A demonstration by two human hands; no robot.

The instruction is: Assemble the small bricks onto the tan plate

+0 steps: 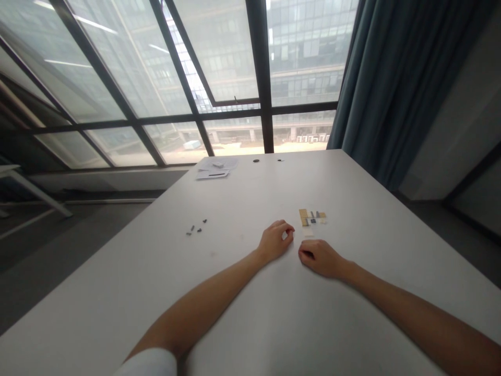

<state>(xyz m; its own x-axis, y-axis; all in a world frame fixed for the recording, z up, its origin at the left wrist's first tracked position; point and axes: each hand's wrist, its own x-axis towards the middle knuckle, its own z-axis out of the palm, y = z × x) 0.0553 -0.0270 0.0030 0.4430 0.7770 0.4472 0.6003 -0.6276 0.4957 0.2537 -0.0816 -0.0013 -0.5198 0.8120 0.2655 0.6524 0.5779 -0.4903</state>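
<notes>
left hand (275,240), fingers loosely ringed, right hand (321,257) near it, fingers curled, contents unclear

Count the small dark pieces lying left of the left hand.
4, grouped on the table: the leftmost piece, the second piece just beyond it, the third piece further right, the farthest, rightmost piece. None looks hidden.

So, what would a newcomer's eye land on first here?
Probably the left hand and right hand, curled close together over the table. Just beyond the right hand sits a cluster of small pieces, with a few dark bits off to the left. Behind, tall windows fill much of the upper view.
</notes>
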